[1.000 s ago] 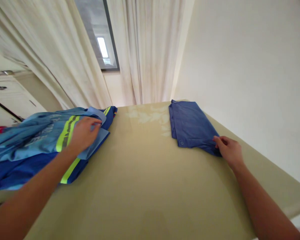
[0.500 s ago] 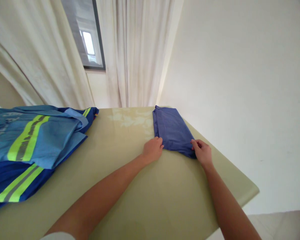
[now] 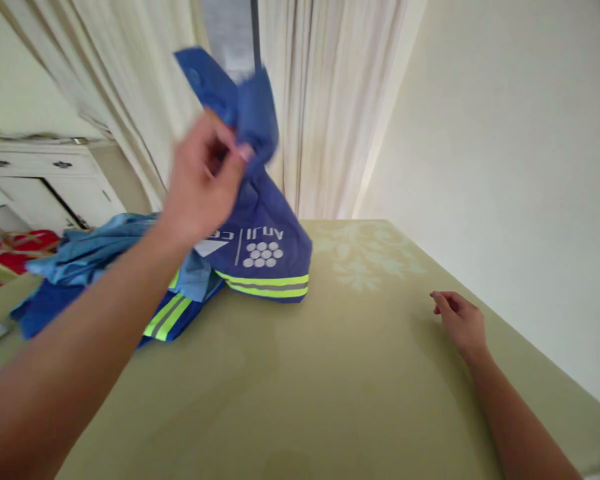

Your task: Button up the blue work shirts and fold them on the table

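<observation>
- Noted at far left: white cabinet [image 3: 55, 193], with red items [image 3: 30, 247] low in front (too partly seen to identify).
- Logged next along: light-blue garment [image 3: 100, 247] heaped over bright-blue cloth [image 3: 185, 317] with yellow-green bands, both on the tabletop [image 3: 340, 373] and partly hidden.
- Found left hand [image 3: 205, 170] raised over the right end of that heap, thumb and fingers clamped on a dark-blue garment [image 3: 267, 213] (some motion blur, grip readable all the same).
- Observed that garment hanging from the grip: short end above the fingers, printed panel and banded edge below, just beside the heap. Cannot tell whether the lower edge touches the tabletop.
- Compared with half a second ago: seen then as a folded bundle at right, under both hands; apparently the same cloth, now shifted left, lifted and partly opened.
- Marked pale leaf pattern [image 3: 357, 260] at right of centre, uncovered further by removal of the bundle.
- Recorded right hand [image 3: 463, 323] near the tabletop's right edge, fingers curled, nothing visibly grasped; cannot tell whether fingertips meet thumb.
- Judged from the change: control of the dark-blue garment down to the left hand alone, earlier folds probably loosened.
</observation>
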Demonstrator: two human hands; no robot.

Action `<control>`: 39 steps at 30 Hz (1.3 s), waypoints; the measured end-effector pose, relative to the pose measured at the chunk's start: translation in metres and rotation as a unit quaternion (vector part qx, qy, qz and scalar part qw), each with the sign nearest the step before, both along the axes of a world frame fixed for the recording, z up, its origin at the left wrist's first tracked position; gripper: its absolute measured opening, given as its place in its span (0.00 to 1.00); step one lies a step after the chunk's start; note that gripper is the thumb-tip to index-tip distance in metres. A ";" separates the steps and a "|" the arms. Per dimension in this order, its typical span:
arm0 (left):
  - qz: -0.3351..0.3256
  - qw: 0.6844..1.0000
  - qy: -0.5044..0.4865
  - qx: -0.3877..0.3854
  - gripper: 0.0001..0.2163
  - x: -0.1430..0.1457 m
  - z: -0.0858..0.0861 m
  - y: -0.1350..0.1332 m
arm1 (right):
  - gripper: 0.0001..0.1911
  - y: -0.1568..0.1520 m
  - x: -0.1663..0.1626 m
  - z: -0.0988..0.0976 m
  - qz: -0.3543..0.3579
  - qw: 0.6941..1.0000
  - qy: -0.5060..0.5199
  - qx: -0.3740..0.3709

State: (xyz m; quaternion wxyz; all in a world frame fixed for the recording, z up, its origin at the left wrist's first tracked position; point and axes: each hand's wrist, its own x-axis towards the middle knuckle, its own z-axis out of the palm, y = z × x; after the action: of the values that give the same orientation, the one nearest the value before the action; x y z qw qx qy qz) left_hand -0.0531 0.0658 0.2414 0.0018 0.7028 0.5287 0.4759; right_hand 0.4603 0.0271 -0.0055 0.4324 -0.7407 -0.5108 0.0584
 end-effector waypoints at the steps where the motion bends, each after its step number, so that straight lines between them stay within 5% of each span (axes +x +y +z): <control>1: -0.069 0.997 0.011 -0.031 0.18 0.005 -0.029 -0.011 | 0.30 0.001 0.001 -0.001 0.006 1.000 -0.008 -0.004; 4: -0.315 0.916 0.086 -0.232 0.13 0.021 -0.120 -0.050 | 0.34 0.004 -0.004 -0.003 0.019 0.999 -0.030 -0.006; 7: -0.480 0.793 0.146 -0.346 0.10 0.038 -0.176 -0.099 | 0.40 0.003 -0.039 0.002 0.112 0.992 -0.047 0.033; 10: -0.551 0.742 0.137 -0.356 0.08 0.050 -0.184 -0.142 | 0.51 -0.010 -0.111 0.011 0.348 0.926 -0.133 0.061; 13: -0.558 0.743 0.112 -0.353 0.08 0.050 -0.169 -0.159 | 0.48 -0.035 -0.192 0.017 0.569 0.785 -0.246 -0.020; 15: -0.509 0.789 0.095 -0.329 0.11 0.036 -0.160 -0.155 | 0.38 -0.052 -0.231 0.019 0.624 0.730 -0.273 -0.047; 17: -0.390 0.870 0.074 -0.291 0.15 0.011 -0.160 -0.144 | 0.29 -0.068 -0.250 0.020 0.615 0.734 -0.284 -0.047; 19: -0.197 0.940 0.073 -0.270 0.19 -0.025 -0.173 -0.134 | 0.20 -0.081 -0.248 0.021 0.582 0.755 -0.297 -0.044; 21: 0.005 0.964 0.102 -0.246 0.20 -0.066 -0.195 -0.127 | 0.16 -0.090 -0.229 0.020 0.551 0.771 -0.313 -0.059; 23: 0.148 0.949 0.155 -0.231 0.22 -0.105 -0.220 -0.122 | 0.16 -0.092 -0.200 0.016 0.508 0.796 -0.319 -0.084; 26: 0.178 0.921 0.210 -0.276 0.27 -0.149 -0.246 -0.105 | 0.14 -0.079 -0.149 0.004 0.392 0.869 -0.286 -0.097; 28: 0.174 0.913 0.203 -0.308 0.27 -0.163 -0.250 -0.088 | 0.13 -0.068 -0.119 -0.005 0.284 0.924 -0.239 -0.089; 30: 0.206 0.903 0.174 -0.335 0.26 -0.164 -0.247 -0.072 | 0.13 -0.061 -0.101 -0.012 0.219 0.949 -0.215 -0.077; 34: 0.279 0.900 0.126 -0.310 0.28 -0.149 -0.247 -0.054 | 0.15 -0.065 -0.096 -0.023 0.188 0.958 -0.209 -0.063; 39: 0.268 0.912 0.090 -0.297 0.31 -0.147 -0.258 -0.050 | 0.16 -0.068 -0.104 -0.025 0.200 0.948 -0.237 -0.074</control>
State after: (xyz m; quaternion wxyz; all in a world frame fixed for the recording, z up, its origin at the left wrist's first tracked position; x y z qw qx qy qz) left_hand -0.1998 0.0156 -0.0168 0.0353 0.5415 0.8121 0.2146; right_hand 0.3568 -0.0404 -0.0306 0.2228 -0.6457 -0.7303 0.0040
